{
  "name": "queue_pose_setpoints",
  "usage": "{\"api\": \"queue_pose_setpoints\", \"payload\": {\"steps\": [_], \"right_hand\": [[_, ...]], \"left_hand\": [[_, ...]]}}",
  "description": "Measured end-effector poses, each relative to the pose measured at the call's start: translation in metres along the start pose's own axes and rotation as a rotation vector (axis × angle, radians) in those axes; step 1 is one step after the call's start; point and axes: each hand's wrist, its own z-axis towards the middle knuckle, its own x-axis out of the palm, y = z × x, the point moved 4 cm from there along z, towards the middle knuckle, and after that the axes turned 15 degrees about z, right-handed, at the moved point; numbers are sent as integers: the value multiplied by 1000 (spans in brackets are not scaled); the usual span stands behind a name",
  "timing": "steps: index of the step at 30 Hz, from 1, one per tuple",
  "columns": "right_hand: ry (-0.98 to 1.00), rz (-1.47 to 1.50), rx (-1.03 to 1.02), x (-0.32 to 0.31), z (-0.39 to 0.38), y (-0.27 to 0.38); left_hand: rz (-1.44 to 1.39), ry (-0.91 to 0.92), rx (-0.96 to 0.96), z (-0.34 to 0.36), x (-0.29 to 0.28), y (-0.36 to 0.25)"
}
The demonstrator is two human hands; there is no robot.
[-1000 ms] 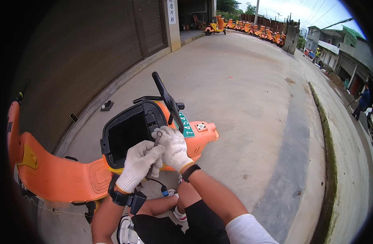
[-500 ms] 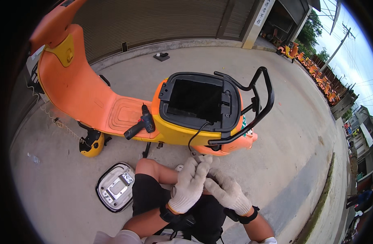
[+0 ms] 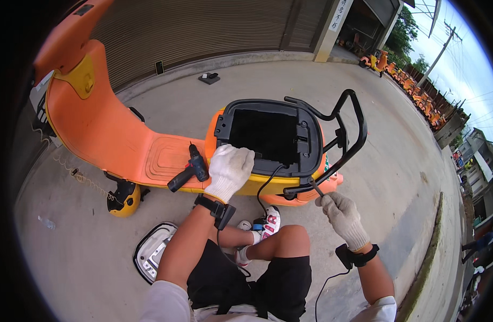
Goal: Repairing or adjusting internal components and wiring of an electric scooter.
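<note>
An orange and yellow scooter [image 3: 171,161] stands before me with a storage opening framed by a black rim [image 3: 310,137]. My left hand [image 3: 231,167], in a white knit glove, is closed at the near left part of that rim. Its fingertips are hidden, so what they grip cannot be made out. Lower right, my gloved right hand [image 3: 343,217] is closed around a slim grey metal tool [image 3: 315,187], whose tip is by the black rear rail [image 3: 358,126]. A black cable [image 3: 261,189] hangs out of the opening toward my shoe.
A cordless drill [image 3: 191,167] lies on the scooter's footboard. The detached seat [image 3: 149,257] rests underside up on the ground, left of my legs. A yellow helmet [image 3: 127,199] is beside the footboard. Parked scooters [image 3: 413,88] line the far right.
My hands were together over my lap and have separated. The left moved up to the opening's rim, the right moved out to the rear rail with the metal tool. My legs have shifted.
</note>
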Motion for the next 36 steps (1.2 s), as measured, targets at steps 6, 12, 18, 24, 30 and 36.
{"api": "queue_pose_setpoints", "payload": {"steps": [6,12,18,24,30,36], "right_hand": [[-206,-383,-141,0,40,56],[-168,-669,-292,3,66,55],[-121,-704,-382,8,71,45],[-79,-849,-390,14,69,45],[-163,-813,-360,28,62,38],[-239,-693,-366,34,55,31]], "left_hand": [[118,-156,107,-1,1,-4],[40,-265,139,-4,0,-6],[-4,-347,133,-6,-1,-4],[-11,-315,127,-7,-1,-3],[13,-257,102,-6,-4,-5],[54,-194,109,-8,-3,-8]]}}
